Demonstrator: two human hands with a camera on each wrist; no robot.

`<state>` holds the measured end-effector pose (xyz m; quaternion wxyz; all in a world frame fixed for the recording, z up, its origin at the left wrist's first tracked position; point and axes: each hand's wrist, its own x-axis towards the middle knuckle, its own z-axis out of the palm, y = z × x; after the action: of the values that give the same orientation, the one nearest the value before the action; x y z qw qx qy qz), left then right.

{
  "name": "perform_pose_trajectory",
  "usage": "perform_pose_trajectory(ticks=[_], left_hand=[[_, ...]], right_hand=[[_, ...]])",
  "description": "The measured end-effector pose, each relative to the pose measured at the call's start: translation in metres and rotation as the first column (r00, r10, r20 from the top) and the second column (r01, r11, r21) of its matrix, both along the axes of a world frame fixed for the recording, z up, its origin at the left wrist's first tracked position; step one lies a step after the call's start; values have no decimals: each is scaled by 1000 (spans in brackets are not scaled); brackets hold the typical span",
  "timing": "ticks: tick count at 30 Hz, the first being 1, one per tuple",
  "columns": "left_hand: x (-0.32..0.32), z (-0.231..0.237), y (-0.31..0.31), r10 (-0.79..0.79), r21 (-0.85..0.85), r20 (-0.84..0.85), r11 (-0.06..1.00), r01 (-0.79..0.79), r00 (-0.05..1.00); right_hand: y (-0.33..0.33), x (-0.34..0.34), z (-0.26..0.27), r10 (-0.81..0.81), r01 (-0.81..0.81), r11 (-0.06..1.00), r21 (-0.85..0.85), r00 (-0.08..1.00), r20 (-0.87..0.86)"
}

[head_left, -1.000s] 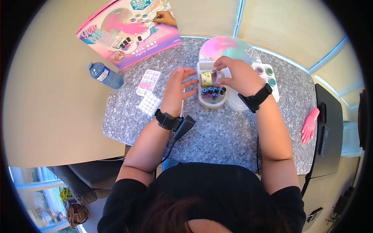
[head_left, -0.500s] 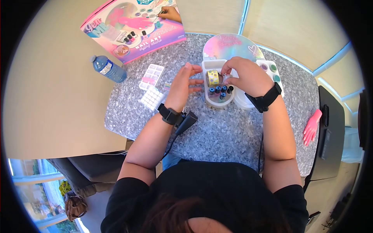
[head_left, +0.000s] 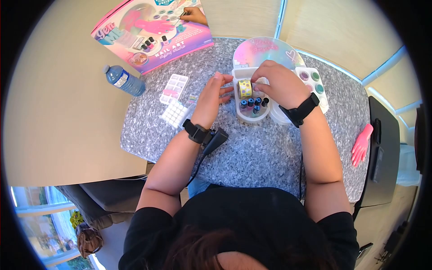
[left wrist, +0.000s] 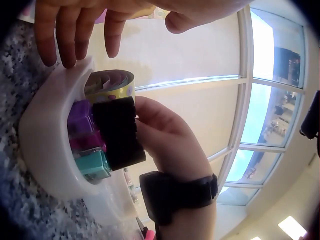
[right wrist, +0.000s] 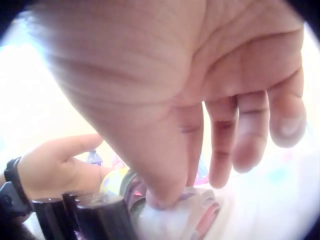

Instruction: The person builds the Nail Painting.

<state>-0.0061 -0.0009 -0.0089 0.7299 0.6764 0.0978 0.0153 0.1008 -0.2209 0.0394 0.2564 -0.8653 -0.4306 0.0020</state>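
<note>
Ease the pale roll (right wrist: pixel 167 223), pinched in right hand (head_left: pixel 284 86), clear of bottles (head_left: pixel 250 102) in the tray (head_left: pixel 253 120) — left hand (head_left: pixel 209 101) beside tray, fingers apart, for steadying.

A grey, speckled tabletop (head_left: pixel 252 157) carries everything, with a white tray (head_left: pixel 253 120) set toward its far side. Behind the tray rises a rounded pastel panel (head_left: pixel 269 48) bearing a heart outline; to the tray's right is a white palette (head_left: pixel 323 102) with round coloured wells, and whether the two join cannot be seen. Left of the tray lie a sectioned white case (head_left: pixel 180 81) and, just nearer the person, a white gridded case (head_left: pixel 174 113). Farther left stands a blue water bottle (head_left: pixel 124 81); a printed nail art box (head_left: pixel 189 41) stands beyond, far-left of the tray. Well right of the tray lies a pink model hand (head_left: pixel 361 147).
</note>
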Motion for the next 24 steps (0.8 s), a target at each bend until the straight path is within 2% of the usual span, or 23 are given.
perform_pose_trajectory(ticks=[4,6,8,10,12,14,16,18,19,20,21,22,23,24], left_hand=[[0,-3,1,0,3,0,1000,0,1000],[1,-8,5,3,-52,28,999,-2,1000],[-1,-2,2,25,-91,6,996,-25,1000],[-2,4,-1,51,-131,-16,990,-52,999],[-1,8,-1,22,-36,-65,999,-25,998],[2,7,13,54,-11,-53,998,-55,997],[1,15,41,161,187,84,967,-174,983],[-1,22,76,255,368,224,872,-324,941],[-2,29,92,258,369,226,870,-328,939],[-4,36,108,279,611,207,711,-347,938],[-4,42,119,305,804,194,495,-329,932],[-2,43,128,307,805,197,491,-333,931],[-1,40,136,300,916,121,334,-223,946],[2,36,143,307,982,43,164,-97,951]], right_hand=[[4,-1,-3,5,-5,1000,0,1000,-11],[5,-4,-3,0,-1,1000,19,1000,10],[6,-5,-2,-68,70,996,48,997,-48],[4,-3,-1,-51,51,999,12,997,-55],[2,-2,2,-32,31,999,-24,998,-62],[1,-5,6,-21,17,999,-49,998,-67],[2,-8,9,-1,-5,999,-48,992,-125],[2,-13,13,13,-22,999,-49,983,-182],[2,-16,16,-3,-6,999,-45,978,-208],[2,-19,17,-19,10,999,-40,972,-235],[1,-18,16,-15,6,999,-37,972,-233],[1,-17,14,21,-23,1000,-14,989,-147],[1,-17,14,56,-55,998,11,997,-58],[1,-19,16,59,-58,998,19,997,-55]])
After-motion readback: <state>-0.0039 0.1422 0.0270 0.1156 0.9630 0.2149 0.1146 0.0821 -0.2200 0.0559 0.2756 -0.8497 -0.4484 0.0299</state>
